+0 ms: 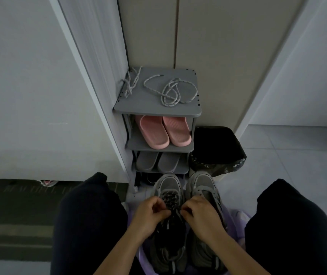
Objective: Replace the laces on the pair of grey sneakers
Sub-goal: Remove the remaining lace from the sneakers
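The pair of grey sneakers (202,183) stands side by side close in front of the person, just before the shoe rack (156,112), with toes pointing away toward it and the long axis running straight out from the body. The dark lace (169,199) in the left shoe is soft, limp and light, best taken near the eyelets. The left hand (148,217) and right hand (200,215) each seem, in the dim light, to have their grip pinched on it.

This looks like the entrance corner of a home. A grey shoe rack (156,113) stands against pale cupboard doors (218,46), holding pink slippers (164,132) and grey slippers (156,161) on its shelves. A bin (216,149) lined with a black bag sits just beside it on the tiled floor (297,155).
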Tool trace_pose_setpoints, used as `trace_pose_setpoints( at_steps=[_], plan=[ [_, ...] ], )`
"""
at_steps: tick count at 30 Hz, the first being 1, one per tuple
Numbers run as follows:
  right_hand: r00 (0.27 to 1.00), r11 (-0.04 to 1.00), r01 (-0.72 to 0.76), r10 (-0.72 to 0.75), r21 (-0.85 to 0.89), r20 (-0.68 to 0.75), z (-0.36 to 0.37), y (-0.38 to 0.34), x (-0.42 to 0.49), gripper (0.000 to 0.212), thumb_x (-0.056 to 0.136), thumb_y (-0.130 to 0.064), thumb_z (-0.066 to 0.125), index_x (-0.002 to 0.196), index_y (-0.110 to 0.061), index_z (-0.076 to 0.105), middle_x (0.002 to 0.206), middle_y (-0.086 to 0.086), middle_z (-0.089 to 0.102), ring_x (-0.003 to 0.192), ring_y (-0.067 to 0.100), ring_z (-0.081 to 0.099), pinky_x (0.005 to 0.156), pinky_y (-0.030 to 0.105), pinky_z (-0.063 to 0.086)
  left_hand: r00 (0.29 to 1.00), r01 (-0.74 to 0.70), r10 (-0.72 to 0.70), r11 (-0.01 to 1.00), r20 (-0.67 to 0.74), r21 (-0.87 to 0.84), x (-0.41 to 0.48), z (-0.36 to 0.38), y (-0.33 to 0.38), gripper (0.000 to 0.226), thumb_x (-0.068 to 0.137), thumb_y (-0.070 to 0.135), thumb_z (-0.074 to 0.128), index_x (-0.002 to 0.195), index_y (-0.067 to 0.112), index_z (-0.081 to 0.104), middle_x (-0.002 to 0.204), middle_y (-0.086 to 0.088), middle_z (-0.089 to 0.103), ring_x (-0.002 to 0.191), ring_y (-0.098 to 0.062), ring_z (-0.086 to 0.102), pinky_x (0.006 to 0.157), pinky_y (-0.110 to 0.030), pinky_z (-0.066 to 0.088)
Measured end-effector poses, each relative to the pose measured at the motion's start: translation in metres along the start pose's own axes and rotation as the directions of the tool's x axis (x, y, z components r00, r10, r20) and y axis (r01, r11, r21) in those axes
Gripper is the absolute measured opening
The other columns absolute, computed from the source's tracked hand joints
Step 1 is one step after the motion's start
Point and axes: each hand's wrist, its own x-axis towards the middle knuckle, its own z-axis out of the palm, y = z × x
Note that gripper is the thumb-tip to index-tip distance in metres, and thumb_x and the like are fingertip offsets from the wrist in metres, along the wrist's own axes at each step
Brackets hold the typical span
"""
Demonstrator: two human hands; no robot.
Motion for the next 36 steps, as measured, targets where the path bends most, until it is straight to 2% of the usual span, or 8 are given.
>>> trace_pose_setpoints(
  at_steps=[3, 8, 15, 20, 24, 29, 32, 36],
  plan=[
    [0.998, 0.995, -0.060, 0.061, 0.079, -0.011, -0.001, -0.004, 0.003, 0.021, 0.088, -0.032, 0.058, 0.097, -0.017, 0.069, 0.093, -0.005, 0.054, 0.094, 0.008, 0.050, 0.076, 0.017, 0.034, 0.998, 0.061, -0.062, 0.990, -0.004, -0.123, 0.002, 0.002, -0.002, 0.020, 0.079, 0.006, 0.069, 0.068, 0.015, 0.056, 0.063, 0.004, 0.055, 0.059, -0.006, 0.049, 0.056, -0.010, 0.040],
    [0.981, 0.974, -0.176, 0.161, 0.142, 0.111, -0.006, -0.007, 0.009, 0.008, 0.083, -0.027, 0.062, 0.081, -0.019, 0.062, 0.086, -0.005, 0.053, 0.079, 0.009, 0.052, 0.064, 0.020, 0.037, 1.000, 0.003, -0.005, 0.998, -0.025, -0.057, 0.005, 0.002, -0.005, 0.022, 0.084, 0.008, 0.063, 0.067, 0.017, 0.054, 0.059, 0.008, 0.053, 0.051, 0.004, 0.047, 0.054, -0.009, 0.038],
    [0.971, 0.970, -0.194, 0.169, 0.143, 0.166, -0.016, -0.004, 0.009, 0.020, 0.081, -0.025, 0.062, 0.067, -0.029, 0.048, 0.073, -0.009, 0.056, 0.073, 0.010, 0.056, 0.070, 0.026, 0.045, 0.999, -0.001, -0.001, 0.999, -0.035, -0.051, 0.008, -0.006, -0.008, 0.023, 0.084, 0.005, 0.063, 0.067, 0.016, 0.053, 0.057, 0.004, 0.054, 0.046, 0.003, 0.048, 0.054, -0.010, 0.040],
    [0.975, 0.959, -0.148, 0.100, 0.242, 0.199, -0.016, -0.008, 0.006, 0.012, 0.087, -0.030, 0.061, 0.093, -0.019, 0.063, 0.086, -0.006, 0.061, 0.085, 0.011, 0.061, 0.076, 0.024, 0.048, 0.999, -0.030, 0.030, 0.999, 0.030, -0.015, 0.002, 0.000, -0.011, 0.021, 0.085, 0.009, 0.062, 0.071, 0.019, 0.050, 0.063, 0.006, 0.051, 0.061, -0.006, 0.046, 0.059, -0.013, 0.038],
    [0.964, 0.910, -0.234, 0.173, 0.343, 0.200, -0.014, -0.008, 0.006, 0.007, 0.087, -0.021, 0.060, 0.082, -0.017, 0.061, 0.075, -0.005, 0.062, 0.070, 0.007, 0.058, 0.067, 0.021, 0.048, 0.998, -0.036, 0.035, 0.999, 0.058, 0.016, 0.003, -0.006, -0.005, 0.018, 0.089, 0.012, 0.057, 0.073, 0.017, 0.053, 0.067, 0.005, 0.053, 0.065, -0.006, 0.047, 0.063, -0.015, 0.038],
    [0.928, 0.944, -0.246, 0.165, 0.219, 0.334, -0.021, -0.005, 0.011, 0.012, 0.082, -0.023, 0.060, 0.085, -0.011, 0.059, 0.081, 0.003, 0.061, 0.073, 0.013, 0.055, 0.066, 0.026, 0.042, 0.983, -0.081, 0.045, 0.976, 0.180, 0.201, 0.011, -0.025, 0.002, 0.024, 0.090, 0.019, 0.057, 0.067, 0.025, 0.052, 0.058, 0.009, 0.050, 0.052, 0.004, 0.045, 0.057, -0.012, 0.036],
    [0.942, 0.956, -0.221, 0.158, 0.192, 0.297, -0.020, -0.007, 0.011, 0.016, 0.084, -0.028, 0.058, 0.086, -0.012, 0.059, 0.077, 0.000, 0.060, 0.068, 0.011, 0.055, 0.063, 0.024, 0.041, 0.992, -0.078, 0.057, 0.978, 0.115, 0.196, 0.009, -0.023, 0.002, 0.023, 0.089, 0.019, 0.058, 0.068, 0.025, 0.052, 0.061, 0.009, 0.051, 0.055, 0.003, 0.046, 0.058, -0.012, 0.036],
    [0.935, 0.889, -0.288, 0.180, 0.356, 0.306, -0.012, -0.005, 0.006, 0.013, 0.089, -0.026, 0.057, 0.087, -0.013, 0.059, 0.068, -0.002, 0.061, 0.055, 0.008, 0.057, 0.054, 0.019, 0.045, 0.995, -0.058, 0.038, 0.975, 0.092, 0.217, 0.000, -0.007, -0.005, 0.017, 0.094, 0.026, 0.050, 0.077, 0.023, 0.048, 0.075, 0.004, 0.056, 0.071, -0.006, 0.052, 0.067, -0.019, 0.040]
  ],
)
